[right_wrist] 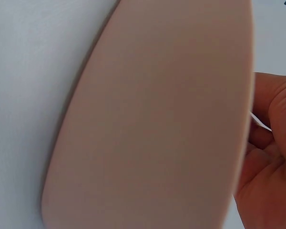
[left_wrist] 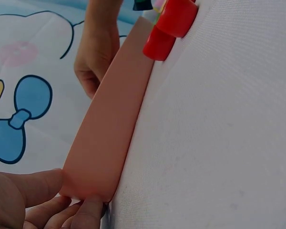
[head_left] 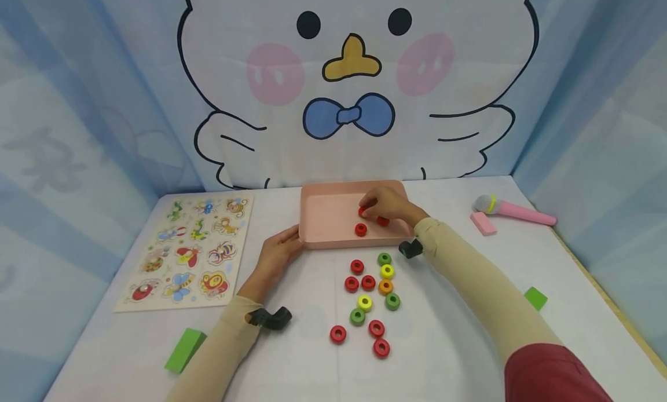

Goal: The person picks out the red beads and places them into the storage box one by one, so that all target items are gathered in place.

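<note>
A shallow pink tray lies at the back of the table. My left hand grips its near left corner; in the left wrist view the thumb is at the rim and the fingers are against the end wall. Over the tray's right half, my right hand pinches a red ring between thumb and fingers. A second red ring lies in the tray, and another red ring shows under the hand. The tray wall hides the fingertips in the right wrist view.
Several red, green, yellow and orange rings, such as a red ring, lie in front of the tray. An insect picture board is at left, with a green block nearer. At right are a toy microphone, pink block and green block.
</note>
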Demonstrator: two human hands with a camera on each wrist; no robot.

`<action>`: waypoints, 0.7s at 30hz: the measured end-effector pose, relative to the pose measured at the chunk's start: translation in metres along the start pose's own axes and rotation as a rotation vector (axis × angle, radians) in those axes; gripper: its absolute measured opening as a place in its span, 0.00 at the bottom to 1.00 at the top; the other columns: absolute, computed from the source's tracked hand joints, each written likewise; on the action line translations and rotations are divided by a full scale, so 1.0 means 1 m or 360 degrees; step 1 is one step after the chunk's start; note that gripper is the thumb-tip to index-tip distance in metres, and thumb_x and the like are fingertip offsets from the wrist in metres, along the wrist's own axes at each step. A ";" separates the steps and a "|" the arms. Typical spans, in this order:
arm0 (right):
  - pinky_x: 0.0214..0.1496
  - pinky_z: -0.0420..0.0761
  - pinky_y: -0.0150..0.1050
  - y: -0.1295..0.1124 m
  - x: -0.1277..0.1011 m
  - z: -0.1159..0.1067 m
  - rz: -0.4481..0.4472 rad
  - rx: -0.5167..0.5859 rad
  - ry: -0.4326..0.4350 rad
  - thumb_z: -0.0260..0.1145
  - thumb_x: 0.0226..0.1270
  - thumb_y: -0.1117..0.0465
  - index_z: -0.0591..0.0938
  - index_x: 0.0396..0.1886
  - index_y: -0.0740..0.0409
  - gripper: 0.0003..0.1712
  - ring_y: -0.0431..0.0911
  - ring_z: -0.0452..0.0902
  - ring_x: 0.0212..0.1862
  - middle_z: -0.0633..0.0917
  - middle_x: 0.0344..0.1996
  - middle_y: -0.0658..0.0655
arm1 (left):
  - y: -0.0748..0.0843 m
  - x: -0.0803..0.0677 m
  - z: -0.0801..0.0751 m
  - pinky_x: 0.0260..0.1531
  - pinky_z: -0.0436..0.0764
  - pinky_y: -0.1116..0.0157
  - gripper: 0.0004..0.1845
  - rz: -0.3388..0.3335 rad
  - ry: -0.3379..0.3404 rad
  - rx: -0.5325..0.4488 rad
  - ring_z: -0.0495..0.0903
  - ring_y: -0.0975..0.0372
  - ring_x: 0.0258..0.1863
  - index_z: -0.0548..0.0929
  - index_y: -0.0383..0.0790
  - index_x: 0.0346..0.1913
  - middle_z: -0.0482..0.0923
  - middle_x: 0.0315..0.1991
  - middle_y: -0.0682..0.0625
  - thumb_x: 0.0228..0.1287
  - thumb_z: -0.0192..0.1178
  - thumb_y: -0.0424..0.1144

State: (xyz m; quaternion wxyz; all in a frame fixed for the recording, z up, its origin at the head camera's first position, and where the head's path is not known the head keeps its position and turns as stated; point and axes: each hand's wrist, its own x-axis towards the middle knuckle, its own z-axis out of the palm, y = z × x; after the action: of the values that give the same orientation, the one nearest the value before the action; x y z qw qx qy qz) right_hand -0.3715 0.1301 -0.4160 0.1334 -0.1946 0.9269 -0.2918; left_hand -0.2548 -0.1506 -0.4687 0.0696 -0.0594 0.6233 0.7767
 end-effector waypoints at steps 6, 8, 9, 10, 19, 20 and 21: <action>0.49 0.81 0.38 0.002 0.001 0.002 0.0037 0.0011 0.0014 0.70 0.64 0.63 0.84 0.54 0.59 0.18 0.51 0.74 0.45 0.83 0.50 0.56 | 0.001 0.000 0.001 0.61 0.73 0.64 0.27 0.0003 0.0006 -0.0040 0.69 0.51 0.66 0.66 0.26 0.69 0.66 0.68 0.35 0.68 0.54 0.22; 0.51 0.81 0.39 0.002 0.000 0.003 0.0047 0.0008 0.0012 0.70 0.64 0.63 0.84 0.54 0.58 0.18 0.51 0.74 0.46 0.83 0.50 0.56 | 0.000 0.000 0.001 0.61 0.73 0.64 0.27 0.0000 0.0005 -0.0046 0.69 0.51 0.66 0.66 0.26 0.69 0.66 0.68 0.35 0.68 0.54 0.22; 0.51 0.80 0.39 0.003 -0.001 0.003 0.0050 0.0009 0.0011 0.70 0.65 0.62 0.83 0.55 0.59 0.18 0.51 0.74 0.46 0.83 0.50 0.56 | -0.001 0.000 0.001 0.61 0.73 0.64 0.27 -0.0003 0.0003 -0.0048 0.69 0.51 0.66 0.66 0.26 0.69 0.67 0.68 0.35 0.68 0.54 0.22; 0.53 0.80 0.39 0.003 -0.001 0.002 0.0055 0.0015 0.0011 0.70 0.65 0.62 0.83 0.55 0.59 0.19 0.51 0.74 0.47 0.83 0.51 0.56 | -0.001 0.000 0.001 0.61 0.73 0.64 0.27 -0.0003 -0.0002 -0.0048 0.69 0.51 0.66 0.66 0.26 0.69 0.66 0.68 0.35 0.68 0.54 0.22; 0.61 0.78 0.44 -0.001 -0.017 -0.005 -0.0026 0.0061 0.0080 0.70 0.66 0.61 0.82 0.57 0.62 0.21 0.52 0.76 0.54 0.83 0.53 0.59 | 0.001 -0.001 0.001 0.60 0.74 0.65 0.27 -0.0011 -0.0004 0.0004 0.69 0.52 0.66 0.67 0.28 0.69 0.67 0.68 0.37 0.69 0.55 0.24; 0.61 0.78 0.45 -0.001 -0.020 -0.005 -0.0049 0.0063 0.0091 0.70 0.66 0.62 0.82 0.56 0.62 0.20 0.52 0.76 0.54 0.83 0.53 0.59 | 0.001 -0.002 0.001 0.60 0.74 0.66 0.27 -0.0012 -0.0001 0.0013 0.69 0.53 0.66 0.67 0.28 0.69 0.67 0.68 0.37 0.69 0.55 0.24; 0.62 0.77 0.45 -0.001 -0.023 -0.005 -0.0082 0.0058 0.0098 0.69 0.66 0.62 0.82 0.56 0.63 0.20 0.52 0.76 0.54 0.83 0.52 0.59 | 0.002 -0.002 0.001 0.60 0.74 0.66 0.27 -0.0014 0.0001 0.0009 0.69 0.53 0.66 0.67 0.29 0.69 0.67 0.68 0.37 0.69 0.55 0.24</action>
State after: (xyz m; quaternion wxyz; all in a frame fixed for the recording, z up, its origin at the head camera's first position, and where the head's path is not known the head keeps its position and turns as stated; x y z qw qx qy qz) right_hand -0.3525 0.1420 -0.4080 0.1006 -0.2069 0.9198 -0.3178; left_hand -0.2532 -0.1498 -0.4666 0.0728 -0.0622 0.6251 0.7746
